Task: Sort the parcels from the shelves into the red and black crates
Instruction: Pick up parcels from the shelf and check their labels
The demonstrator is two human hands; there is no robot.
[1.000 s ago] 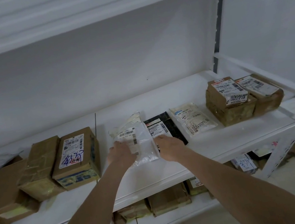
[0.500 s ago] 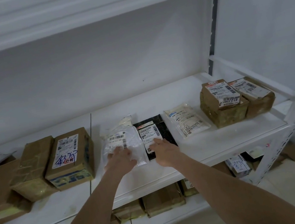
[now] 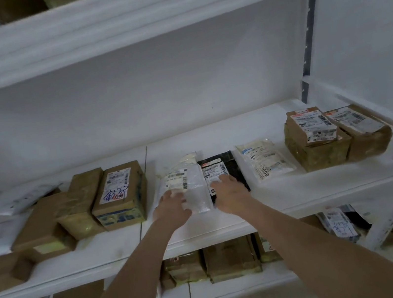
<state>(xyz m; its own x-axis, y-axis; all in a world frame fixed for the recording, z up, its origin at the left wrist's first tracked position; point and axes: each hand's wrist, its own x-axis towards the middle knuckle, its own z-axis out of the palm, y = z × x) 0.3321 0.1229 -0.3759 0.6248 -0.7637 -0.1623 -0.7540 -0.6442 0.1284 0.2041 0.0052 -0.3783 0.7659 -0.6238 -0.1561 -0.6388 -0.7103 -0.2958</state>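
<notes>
On the white metal shelf (image 3: 326,184) lies a clear plastic bag (image 3: 191,188), soft and crinkled, an oblong lying flat. Its long axis runs from the shelf's front edge toward the back wall, and the white barcode label sits at its far end. Touching its right side is a glossy black bag (image 3: 230,162) that lies the same way and also bears a white barcode label, the print too small to read.

The left hand (image 3: 173,206) rests palm down on the near left part of the clear bag, fingers fairly straight. The right hand (image 3: 228,192) lies flat on the near end of the black bag, fingers spread; neither hand pinches anything.

Just right of the black bag is a milky white bag (image 3: 263,161) with "2009" printed sideways. Further right stand taped brown cardboard boxes (image 3: 318,152) with labels. To the left, a cardboard box (image 3: 120,195) carries a label with scrawled blue handwriting that cannot be read.
</notes>
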